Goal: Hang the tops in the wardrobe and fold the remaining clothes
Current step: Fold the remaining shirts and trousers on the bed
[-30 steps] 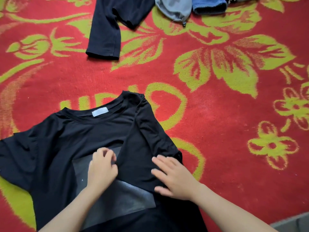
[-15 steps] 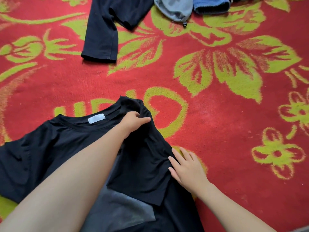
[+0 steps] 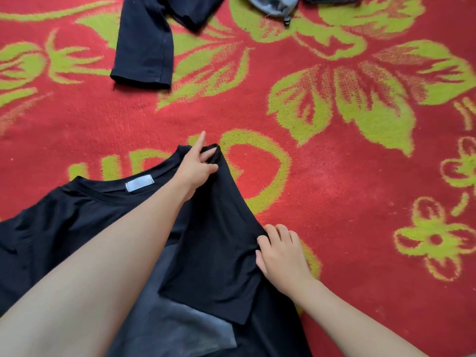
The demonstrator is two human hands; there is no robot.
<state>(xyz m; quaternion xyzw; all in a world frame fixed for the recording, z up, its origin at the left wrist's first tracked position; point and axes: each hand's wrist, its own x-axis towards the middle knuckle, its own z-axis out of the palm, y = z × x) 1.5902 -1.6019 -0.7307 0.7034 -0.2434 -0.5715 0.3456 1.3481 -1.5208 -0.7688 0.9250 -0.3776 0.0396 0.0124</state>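
A black T-shirt (image 3: 77, 228) with a white neck label and a grey square print lies flat on the red carpet, its right sleeve folded inward over the chest. My left hand (image 3: 197, 167) pinches the shirt's right shoulder at the top of the fold, index finger pointing up. My right hand (image 3: 279, 253) grips the folded edge lower down on the right side, fingers curled over the fabric.
A dark navy long-sleeved garment (image 3: 149, 39) lies at the top left of the red and green floral carpet (image 3: 334, 176). A grey garment (image 3: 273, 6) with a cord toggle sits at the top edge, next to a dark blue one.
My left hand has moved from the chest print up to the right shoulder and taken hold of it. My right hand slid outward to the folded edge and curled onto it.
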